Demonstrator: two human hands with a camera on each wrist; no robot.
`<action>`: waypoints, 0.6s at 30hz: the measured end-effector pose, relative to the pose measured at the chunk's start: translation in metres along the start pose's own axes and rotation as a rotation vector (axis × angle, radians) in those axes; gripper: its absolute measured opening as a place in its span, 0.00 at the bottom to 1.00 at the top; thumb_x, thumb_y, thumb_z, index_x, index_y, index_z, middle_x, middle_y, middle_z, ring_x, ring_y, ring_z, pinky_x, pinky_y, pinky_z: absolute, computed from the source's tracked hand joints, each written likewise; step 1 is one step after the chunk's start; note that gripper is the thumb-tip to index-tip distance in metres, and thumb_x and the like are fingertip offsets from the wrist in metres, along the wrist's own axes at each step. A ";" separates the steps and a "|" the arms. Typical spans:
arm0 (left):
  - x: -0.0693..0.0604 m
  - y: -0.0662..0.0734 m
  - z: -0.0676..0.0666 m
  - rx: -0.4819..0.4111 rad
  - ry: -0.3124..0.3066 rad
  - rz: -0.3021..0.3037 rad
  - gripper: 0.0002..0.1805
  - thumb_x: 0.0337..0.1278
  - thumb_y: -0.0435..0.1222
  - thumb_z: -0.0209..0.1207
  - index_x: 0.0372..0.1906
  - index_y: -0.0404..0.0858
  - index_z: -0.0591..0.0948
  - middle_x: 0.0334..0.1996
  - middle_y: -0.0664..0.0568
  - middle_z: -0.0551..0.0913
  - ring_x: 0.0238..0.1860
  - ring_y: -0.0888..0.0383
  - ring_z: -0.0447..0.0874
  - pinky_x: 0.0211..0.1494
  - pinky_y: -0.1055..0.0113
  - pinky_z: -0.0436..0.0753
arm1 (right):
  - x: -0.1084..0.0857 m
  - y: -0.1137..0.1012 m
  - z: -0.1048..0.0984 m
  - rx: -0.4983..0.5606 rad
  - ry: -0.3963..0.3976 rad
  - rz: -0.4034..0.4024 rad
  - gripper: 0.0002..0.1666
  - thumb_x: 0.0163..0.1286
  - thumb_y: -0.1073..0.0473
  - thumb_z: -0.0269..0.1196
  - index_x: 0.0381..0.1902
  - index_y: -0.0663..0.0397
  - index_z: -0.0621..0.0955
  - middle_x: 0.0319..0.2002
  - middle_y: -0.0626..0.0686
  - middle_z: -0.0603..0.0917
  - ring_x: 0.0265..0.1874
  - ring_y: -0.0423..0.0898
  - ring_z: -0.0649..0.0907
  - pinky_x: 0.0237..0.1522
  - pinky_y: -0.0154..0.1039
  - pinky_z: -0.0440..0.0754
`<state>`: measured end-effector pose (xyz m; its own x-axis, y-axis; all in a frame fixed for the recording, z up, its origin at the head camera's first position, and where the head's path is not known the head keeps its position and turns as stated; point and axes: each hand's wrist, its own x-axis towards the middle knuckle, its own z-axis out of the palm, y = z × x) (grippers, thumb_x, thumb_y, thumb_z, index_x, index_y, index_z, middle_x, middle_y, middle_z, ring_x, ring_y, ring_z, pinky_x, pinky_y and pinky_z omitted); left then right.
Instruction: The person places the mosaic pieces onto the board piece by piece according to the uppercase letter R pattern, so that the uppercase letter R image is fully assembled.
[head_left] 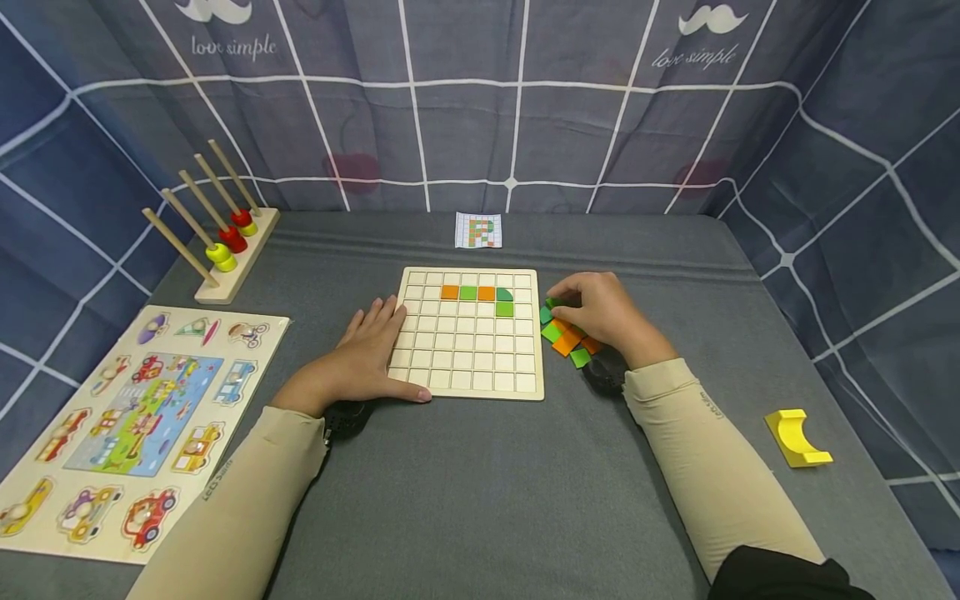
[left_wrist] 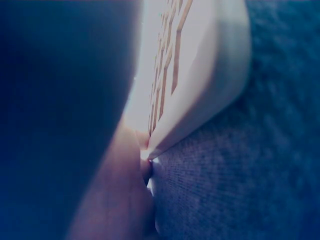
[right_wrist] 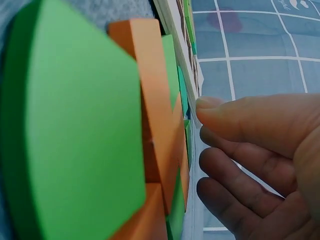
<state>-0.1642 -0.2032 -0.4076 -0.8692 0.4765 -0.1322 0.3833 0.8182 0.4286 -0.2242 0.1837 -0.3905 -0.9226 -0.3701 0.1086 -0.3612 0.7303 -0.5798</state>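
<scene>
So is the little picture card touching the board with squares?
Apart: the head view shows a strip of grey tabletop between the picture card and the board.

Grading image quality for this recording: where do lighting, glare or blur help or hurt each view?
Head: soft, even light; the gridded board reads clearly, the printed card is too small for fine detail. Left wrist: strong blue cast, white glare beside the board, soft focus. Right wrist: the nearest green tile blurs along its left edge; the right hand looks clearer.
</scene>
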 end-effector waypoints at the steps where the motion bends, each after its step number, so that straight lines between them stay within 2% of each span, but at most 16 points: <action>1: 0.000 0.000 0.000 -0.002 -0.001 0.000 0.81 0.40 0.73 0.74 0.84 0.28 0.43 0.83 0.33 0.37 0.82 0.37 0.30 0.79 0.39 0.34 | 0.000 0.000 0.000 -0.001 -0.006 0.000 0.14 0.70 0.63 0.74 0.52 0.58 0.90 0.46 0.56 0.90 0.45 0.52 0.87 0.49 0.51 0.84; 18: -0.001 0.001 -0.001 0.006 -0.002 -0.005 0.81 0.40 0.73 0.73 0.84 0.27 0.44 0.83 0.33 0.37 0.82 0.37 0.30 0.79 0.39 0.34 | 0.000 -0.007 0.005 -0.010 -0.055 -0.035 0.14 0.69 0.66 0.74 0.52 0.59 0.90 0.45 0.55 0.90 0.43 0.51 0.86 0.47 0.49 0.83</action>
<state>-0.1631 -0.2026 -0.4063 -0.8704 0.4733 -0.1358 0.3810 0.8221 0.4231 -0.2212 0.1754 -0.3901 -0.9007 -0.4263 0.0835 -0.3946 0.7223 -0.5680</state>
